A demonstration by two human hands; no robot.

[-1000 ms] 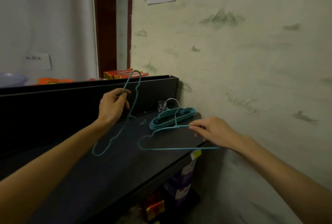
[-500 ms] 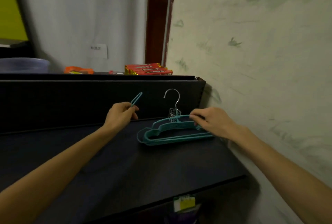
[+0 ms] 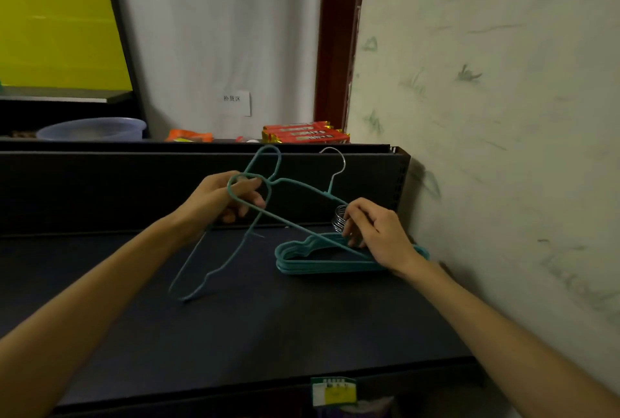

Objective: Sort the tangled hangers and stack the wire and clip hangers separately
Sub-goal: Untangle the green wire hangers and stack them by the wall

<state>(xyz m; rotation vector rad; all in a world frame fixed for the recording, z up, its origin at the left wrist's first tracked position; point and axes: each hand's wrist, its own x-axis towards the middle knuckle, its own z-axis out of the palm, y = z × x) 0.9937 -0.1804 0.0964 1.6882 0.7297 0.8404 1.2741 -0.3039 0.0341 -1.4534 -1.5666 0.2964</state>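
A dark shelf [image 3: 268, 333] fills the lower half of the frame, backed by a black upright panel [image 3: 100, 189]. On the right rises a pale wall [image 3: 486, 115] with faint green brush marks. A dark red door frame [image 3: 335, 42] stands at upper centre, beside a white wall [image 3: 218, 32] bearing a small paper label [image 3: 236, 103]. At upper left is a yellow-green surface [image 3: 57, 25]. Behind the panel sit a bluish basin [image 3: 94, 129] and red packets [image 3: 303, 132]. The light is dim.

Right hand [image 3: 379, 233] hides the stacked hangers' [image 3: 312, 258] right ends
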